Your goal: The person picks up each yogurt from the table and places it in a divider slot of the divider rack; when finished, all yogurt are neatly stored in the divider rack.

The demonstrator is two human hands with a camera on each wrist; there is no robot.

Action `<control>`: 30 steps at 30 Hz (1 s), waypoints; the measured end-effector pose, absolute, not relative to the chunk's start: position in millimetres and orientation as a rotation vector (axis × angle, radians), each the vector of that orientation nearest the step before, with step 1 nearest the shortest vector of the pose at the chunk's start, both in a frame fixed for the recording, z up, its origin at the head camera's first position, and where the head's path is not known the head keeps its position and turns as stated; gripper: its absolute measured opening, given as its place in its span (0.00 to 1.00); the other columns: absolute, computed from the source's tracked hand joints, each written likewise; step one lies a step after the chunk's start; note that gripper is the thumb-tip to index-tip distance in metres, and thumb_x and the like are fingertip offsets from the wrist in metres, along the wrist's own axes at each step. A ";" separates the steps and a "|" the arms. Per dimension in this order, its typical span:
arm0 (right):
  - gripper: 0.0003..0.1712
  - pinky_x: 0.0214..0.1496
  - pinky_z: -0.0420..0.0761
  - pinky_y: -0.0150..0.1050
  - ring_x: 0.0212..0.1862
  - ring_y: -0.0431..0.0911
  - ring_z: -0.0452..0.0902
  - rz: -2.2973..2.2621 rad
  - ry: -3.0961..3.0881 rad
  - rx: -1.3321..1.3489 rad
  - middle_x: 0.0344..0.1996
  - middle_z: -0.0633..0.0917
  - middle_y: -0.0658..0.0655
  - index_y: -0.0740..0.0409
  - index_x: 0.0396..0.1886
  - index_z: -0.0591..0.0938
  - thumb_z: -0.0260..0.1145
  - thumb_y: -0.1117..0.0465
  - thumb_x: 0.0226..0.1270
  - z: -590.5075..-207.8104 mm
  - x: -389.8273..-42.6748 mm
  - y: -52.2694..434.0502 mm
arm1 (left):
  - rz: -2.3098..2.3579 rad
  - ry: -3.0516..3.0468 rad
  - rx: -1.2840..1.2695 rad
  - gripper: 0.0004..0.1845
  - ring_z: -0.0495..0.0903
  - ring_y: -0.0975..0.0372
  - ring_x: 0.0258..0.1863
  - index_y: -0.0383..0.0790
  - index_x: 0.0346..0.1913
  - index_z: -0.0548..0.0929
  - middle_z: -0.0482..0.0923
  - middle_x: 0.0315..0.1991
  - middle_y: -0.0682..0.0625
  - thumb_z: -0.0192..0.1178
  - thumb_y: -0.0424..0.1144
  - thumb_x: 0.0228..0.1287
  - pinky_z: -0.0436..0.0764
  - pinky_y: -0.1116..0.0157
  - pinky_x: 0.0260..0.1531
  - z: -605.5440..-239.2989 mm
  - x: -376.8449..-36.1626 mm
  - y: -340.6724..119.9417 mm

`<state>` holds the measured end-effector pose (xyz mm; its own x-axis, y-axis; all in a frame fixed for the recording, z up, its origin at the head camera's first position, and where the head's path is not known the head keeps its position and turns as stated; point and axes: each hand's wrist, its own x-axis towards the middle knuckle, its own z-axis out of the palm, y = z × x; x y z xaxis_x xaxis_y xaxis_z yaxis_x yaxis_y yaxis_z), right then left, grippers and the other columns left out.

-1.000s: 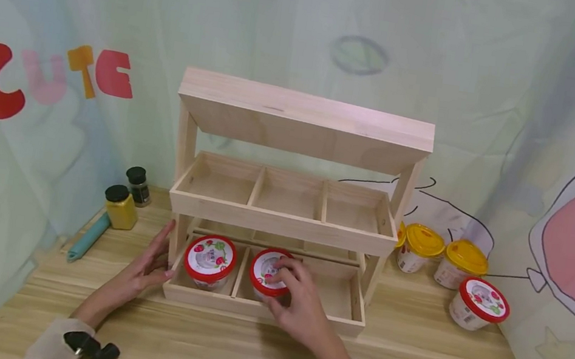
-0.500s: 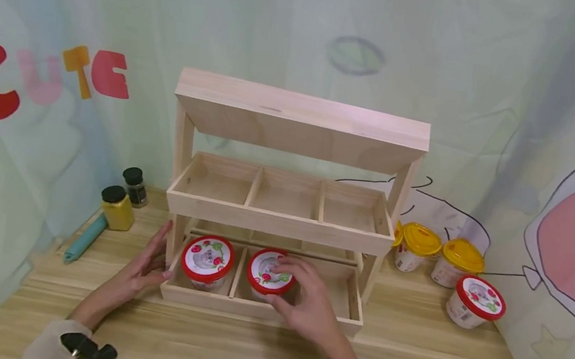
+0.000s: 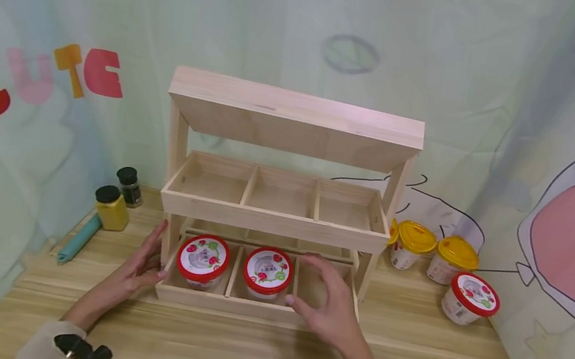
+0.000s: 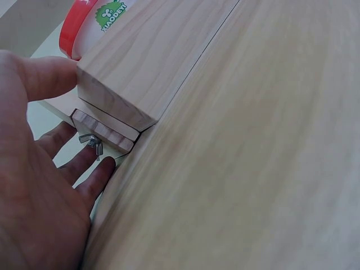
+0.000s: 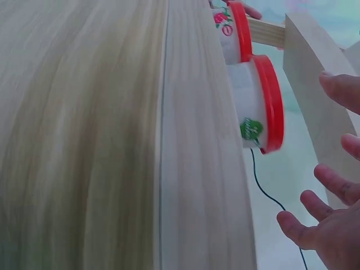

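A wooden tiered rack (image 3: 276, 222) stands on the table. Its lowest tray holds two red-lidded cups: one (image 3: 203, 258) in the left compartment, one (image 3: 268, 270) (image 5: 256, 98) in the middle; the right compartment holds nothing. My right hand (image 3: 325, 298) (image 5: 332, 214) hovers over the right compartment beside the middle cup, fingers spread, holding nothing. My left hand (image 3: 143, 263) (image 4: 50, 140) rests flat against the rack's left end, its thumb on the tray's front corner (image 4: 124, 73).
Right of the rack stand two yellow-lidded cups (image 3: 415, 245) (image 3: 449, 260) and a red-lidded cup (image 3: 469, 298). At the left are a yellow jar (image 3: 110, 208), a dark jar (image 3: 128, 185) and a teal tool (image 3: 78, 238). Curtain walls close in behind.
My right hand has let go of the middle cup's lid and moved right, opening above the right compartment. The left hand stays on the rack's left end.
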<state>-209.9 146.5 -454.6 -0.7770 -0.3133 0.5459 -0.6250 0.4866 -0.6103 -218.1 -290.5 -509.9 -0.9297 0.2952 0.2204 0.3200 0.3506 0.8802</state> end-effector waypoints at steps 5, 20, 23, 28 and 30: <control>0.45 0.67 0.83 0.60 0.71 0.50 0.78 1.134 -2.382 0.766 0.69 0.83 0.52 0.49 0.73 0.78 0.86 0.56 0.55 -452.8 -208.7 161.9 | -1.665 -2.551 -0.603 0.57 0.59 0.19 0.75 0.60 0.89 0.32 0.45 0.84 0.20 0.62 0.32 0.75 0.69 0.81 0.60 -510.8 -218.8 -291.2; 0.48 0.64 0.82 0.61 0.72 0.50 0.76 1.121 -2.395 0.624 0.71 0.81 0.54 0.44 0.75 0.75 0.86 0.58 0.54 -449.4 -197.2 203.7 | -1.664 -2.547 -0.612 0.57 0.58 0.20 0.75 0.60 0.89 0.32 0.46 0.83 0.21 0.61 0.33 0.75 0.70 0.79 0.59 -512.8 -218.7 -291.3; 0.48 0.62 0.84 0.58 0.70 0.48 0.77 1.081 -2.391 0.607 0.70 0.82 0.55 0.44 0.75 0.75 0.86 0.58 0.54 -450.0 -196.5 210.5 | -1.665 -2.553 -0.603 0.57 0.58 0.19 0.76 0.60 0.89 0.32 0.46 0.83 0.21 0.61 0.33 0.75 0.70 0.80 0.59 -511.8 -218.9 -291.2; 0.48 0.62 0.84 0.58 0.71 0.47 0.76 1.069 -2.412 0.551 0.71 0.81 0.54 0.46 0.75 0.75 0.86 0.58 0.54 -451.5 -193.3 221.1 | -1.659 -2.563 -0.593 0.57 0.59 0.20 0.76 0.61 0.89 0.31 0.46 0.83 0.21 0.61 0.33 0.75 0.70 0.80 0.59 -511.0 -218.6 -291.0; 0.48 0.62 0.84 0.61 0.72 0.48 0.76 1.080 -2.421 0.524 0.72 0.80 0.55 0.48 0.75 0.75 0.86 0.58 0.55 -451.3 -192.1 225.0 | -1.657 -2.562 -0.595 0.57 0.59 0.20 0.75 0.60 0.89 0.31 0.46 0.83 0.21 0.61 0.33 0.75 0.70 0.80 0.59 -511.4 -218.3 -291.1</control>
